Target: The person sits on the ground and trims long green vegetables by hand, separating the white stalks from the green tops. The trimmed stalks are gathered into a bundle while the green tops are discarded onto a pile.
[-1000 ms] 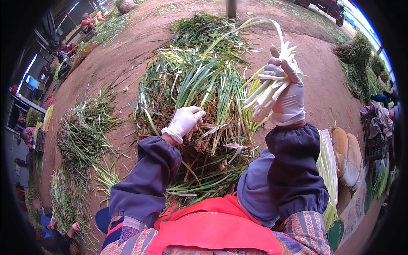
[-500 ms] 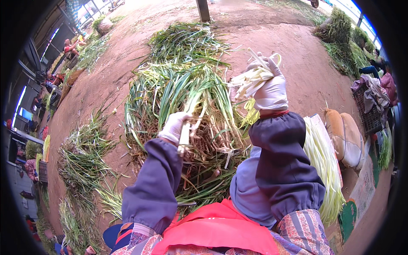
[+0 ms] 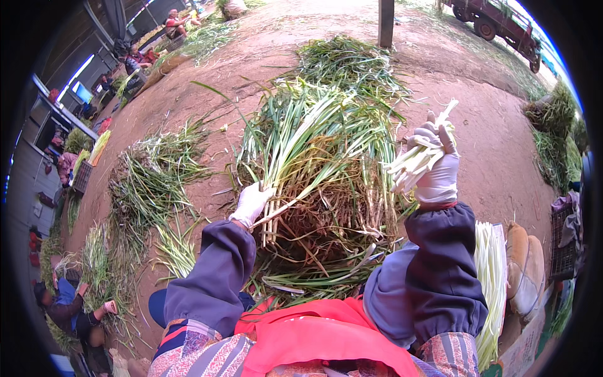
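Within left hand [image 3: 252, 204], stalks [image 3: 284, 151] (unlike 1 second ago)

A dark red, black-wheeled vehicle [image 3: 506, 32] stands over there, right of a grey-brown post [image 3: 385, 24]; nearer, a tan cushion-like bundle [image 3: 517, 265] sits near a dark latticed crate [image 3: 559, 256] under greyish cloth [image 3: 568, 217].

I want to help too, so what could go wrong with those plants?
The right hand holds many pale stalks in one bunch, so some might slip out. The left hand grips green stalks against a tangled pile, so leaves might snag or tear.
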Demonstrator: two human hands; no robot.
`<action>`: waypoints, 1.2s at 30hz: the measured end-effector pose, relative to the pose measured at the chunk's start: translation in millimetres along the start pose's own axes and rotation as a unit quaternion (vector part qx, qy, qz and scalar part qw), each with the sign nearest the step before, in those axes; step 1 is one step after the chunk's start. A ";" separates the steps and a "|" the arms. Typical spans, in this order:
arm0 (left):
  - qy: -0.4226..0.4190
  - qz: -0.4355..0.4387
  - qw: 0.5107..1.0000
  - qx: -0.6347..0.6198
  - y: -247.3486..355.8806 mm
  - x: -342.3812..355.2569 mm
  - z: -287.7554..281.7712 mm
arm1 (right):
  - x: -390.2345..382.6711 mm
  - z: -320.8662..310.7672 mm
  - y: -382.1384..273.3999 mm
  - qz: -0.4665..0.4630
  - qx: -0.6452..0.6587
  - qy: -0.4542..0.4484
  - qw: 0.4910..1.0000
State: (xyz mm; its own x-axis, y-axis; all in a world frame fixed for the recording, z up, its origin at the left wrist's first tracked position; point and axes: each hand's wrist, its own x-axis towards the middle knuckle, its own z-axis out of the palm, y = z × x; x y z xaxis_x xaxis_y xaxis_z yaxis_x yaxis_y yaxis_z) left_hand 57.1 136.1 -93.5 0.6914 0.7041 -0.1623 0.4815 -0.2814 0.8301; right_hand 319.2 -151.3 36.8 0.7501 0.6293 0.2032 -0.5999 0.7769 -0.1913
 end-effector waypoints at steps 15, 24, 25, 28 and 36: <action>0.033 -0.029 0.870 -0.492 50.3 -61.4 -10.9 | -25.4 3.5 129.2 0.247 -0.121 0.112 0.955; -0.026 -0.021 0.921 -0.387 50.2 -103.6 20.0 | -29.7 -36.5 190.2 0.315 -0.226 0.238 0.890; -0.037 -0.001 0.939 -0.343 50.5 -103.1 18.0 | -30.9 -40.6 191.4 0.323 -0.228 0.208 0.894; -0.085 -0.065 0.943 -0.316 55.2 -90.3 7.3 | -35.9 -47.4 192.5 0.326 -0.289 0.197 0.879; -0.029 0.009 0.927 -0.373 67.5 -43.9 12.4 | -40.9 -34.9 190.3 0.298 -0.406 0.129 0.854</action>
State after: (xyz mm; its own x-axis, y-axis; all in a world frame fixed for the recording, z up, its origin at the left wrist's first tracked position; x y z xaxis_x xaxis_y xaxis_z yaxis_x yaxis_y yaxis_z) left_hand 65.9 78.1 -37.0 0.7339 0.6614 -0.1547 -0.0233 0.2521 0.9674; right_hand 184.1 -30.0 -41.4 0.4782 0.8008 -0.3606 -0.5842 -0.0166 -0.8115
